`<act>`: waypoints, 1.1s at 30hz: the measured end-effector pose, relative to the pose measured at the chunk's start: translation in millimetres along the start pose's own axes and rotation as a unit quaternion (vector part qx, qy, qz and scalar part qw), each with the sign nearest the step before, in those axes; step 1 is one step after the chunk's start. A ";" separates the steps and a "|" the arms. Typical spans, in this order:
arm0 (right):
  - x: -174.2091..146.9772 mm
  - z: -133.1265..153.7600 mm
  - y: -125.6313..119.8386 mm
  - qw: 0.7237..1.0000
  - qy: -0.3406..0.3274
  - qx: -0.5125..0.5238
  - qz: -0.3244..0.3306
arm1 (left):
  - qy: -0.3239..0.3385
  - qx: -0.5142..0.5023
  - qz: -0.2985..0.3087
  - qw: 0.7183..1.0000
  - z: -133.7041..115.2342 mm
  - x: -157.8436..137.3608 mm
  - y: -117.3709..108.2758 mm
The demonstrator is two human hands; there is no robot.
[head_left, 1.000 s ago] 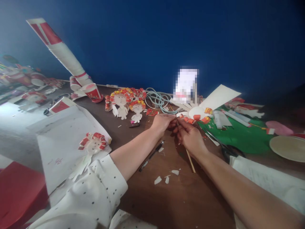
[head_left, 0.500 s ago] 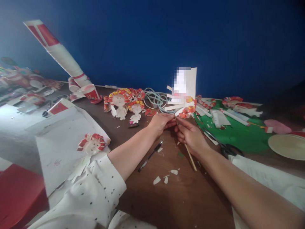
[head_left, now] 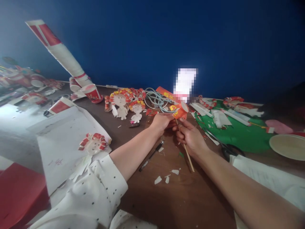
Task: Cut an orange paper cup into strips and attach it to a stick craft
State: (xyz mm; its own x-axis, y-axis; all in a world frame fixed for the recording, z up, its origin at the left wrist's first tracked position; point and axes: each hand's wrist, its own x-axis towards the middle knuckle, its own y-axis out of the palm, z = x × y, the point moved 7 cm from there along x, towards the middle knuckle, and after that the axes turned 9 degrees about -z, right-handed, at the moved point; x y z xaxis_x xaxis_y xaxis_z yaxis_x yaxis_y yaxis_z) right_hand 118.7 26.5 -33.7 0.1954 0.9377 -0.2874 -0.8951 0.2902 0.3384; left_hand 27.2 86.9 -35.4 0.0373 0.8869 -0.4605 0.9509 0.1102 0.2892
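My right hand (head_left: 192,136) is closed around a thin wooden stick (head_left: 188,157), whose lower end points down toward the table. My left hand (head_left: 162,123) meets it at the stick's upper end, its fingers closed on a red paper strip (head_left: 180,110) with yellow print. Part of the strip is curled into a loop just above my fingers, and a printed red length (head_left: 164,93) slants up to the left. The fingertips partly hide where stick and paper meet. Beneath my hands lies a black pen (head_left: 152,156).
Paper dolls with curled red and yellow hair (head_left: 120,100) lie left of my hands, beside a coiled pale cord (head_left: 154,98). Black scissors (head_left: 230,149) and a green sheet (head_left: 247,136) are at right. Paper scraps (head_left: 158,180) dot the brown table. A red cup (head_left: 91,92) stands farther left.
The paper at the stick's tip has turned over: its white strips and curls faced me before, and now its red printed side shows. Both hands stay in nearly the same place.
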 end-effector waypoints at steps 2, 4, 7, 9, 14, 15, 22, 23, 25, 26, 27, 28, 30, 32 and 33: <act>-0.5 -0.3 0.7 1.000 0.003 0.001 -0.005 | 0.015 0.031 -0.011 0.999 -1.2 0.8 -2.1; -0.2 -1.8 0.4 1.000 0.015 0.004 -0.004 | 0.035 0.065 -0.020 0.997 -2.7 2.3 -4.7; 0.1 -4.0 0.8 0.999 0.039 0.026 0.010 | 0.050 0.092 -0.027 0.994 -2.9 5.1 -8.0; -0.3 -4.9 2.0 0.997 0.055 0.041 0.020 | 0.043 0.094 -0.024 0.994 -1.2 6.7 -8.7; -2.3 -4.7 5.9 0.995 0.076 0.060 0.033 | 0.022 0.109 -0.028 0.993 1.1 6.6 -8.8; -2.5 -4.6 6.3 0.994 0.077 0.062 0.035 | 0.020 0.113 -0.030 0.993 0.9 6.2 -8.7; -3.2 -4.3 6.3 0.995 0.053 0.044 0.066 | 0.012 0.126 -0.020 0.992 -0.8 4.4 -8.0; -3.3 -4.2 5.9 0.996 0.049 0.040 0.066 | 0.012 0.121 -0.020 0.992 -0.9 4.4 -7.8; -3.6 -4.1 5.1 0.997 0.043 0.035 0.062 | 0.011 0.106 -0.019 0.994 -1.2 4.3 -7.2; -3.9 -3.8 4.9 0.997 0.040 0.034 0.059 | 0.010 0.096 -0.018 0.995 -1.1 4.3 -6.8; -4.1 -3.5 5.0 0.997 0.038 0.034 0.057 | 0.006 0.087 -0.018 0.996 -0.8 4.5 -6.5; -4.5 -3.0 5.2 0.997 0.035 0.034 0.055 | 0.001 0.078 -0.015 0.997 -0.3 4.7 -6.0; -5.3 -2.2 6.0 0.998 0.033 0.032 0.052 | -0.010 0.066 -0.006 0.998 1.3 5.2 -4.6; -6.0 -1.8 6.3 0.998 0.035 0.031 0.045 | -0.019 0.060 0.003 0.998 2.7 5.6 -3.4; -6.2 -1.7 5.9 0.998 0.037 0.032 0.038 | -0.022 0.056 0.007 0.998 3.2 5.6 -2.8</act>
State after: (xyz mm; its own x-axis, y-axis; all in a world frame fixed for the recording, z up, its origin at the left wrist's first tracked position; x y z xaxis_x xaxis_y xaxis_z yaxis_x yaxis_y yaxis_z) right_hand 111.5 22.1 -31.5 0.0948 0.9416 -0.3231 -0.8785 0.2318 0.4178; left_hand 25.8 90.0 -41.5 0.0618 0.8674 -0.4937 0.9785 0.0448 0.2013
